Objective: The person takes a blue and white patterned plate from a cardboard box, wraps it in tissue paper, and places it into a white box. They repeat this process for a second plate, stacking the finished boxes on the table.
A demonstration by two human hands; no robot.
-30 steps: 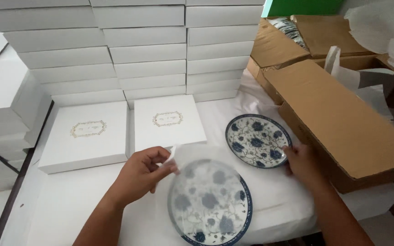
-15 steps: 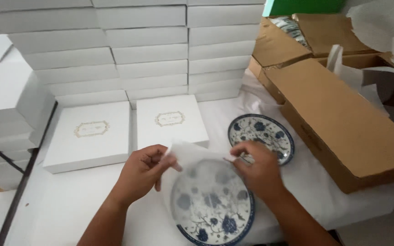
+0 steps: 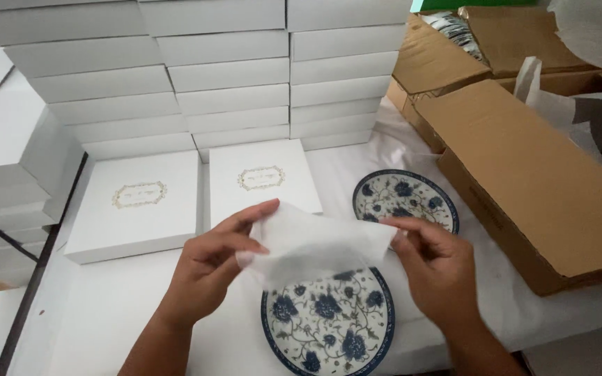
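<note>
Both my hands hold a thin white sheet of tissue paper (image 3: 315,244) lifted above a blue-and-white floral plate (image 3: 329,324) near the table's front edge. My left hand (image 3: 217,261) pinches the sheet's left side and my right hand (image 3: 437,268) pinches its right corner. The sheet hides the plate's upper rim. A second floral plate (image 3: 405,198) lies flat behind my right hand, partly hidden by the paper.
Two flat white gift boxes (image 3: 137,205) (image 3: 263,177) lie side by side behind the plates. Tall stacks of white boxes (image 3: 224,69) fill the back and left. Brown cardboard cartons (image 3: 524,174) with loose paper stand at the right.
My right hand left the far plate and took the tissue sheet's right edge. Both hands have lifted the sheet off the near plate, uncovering most of it.
</note>
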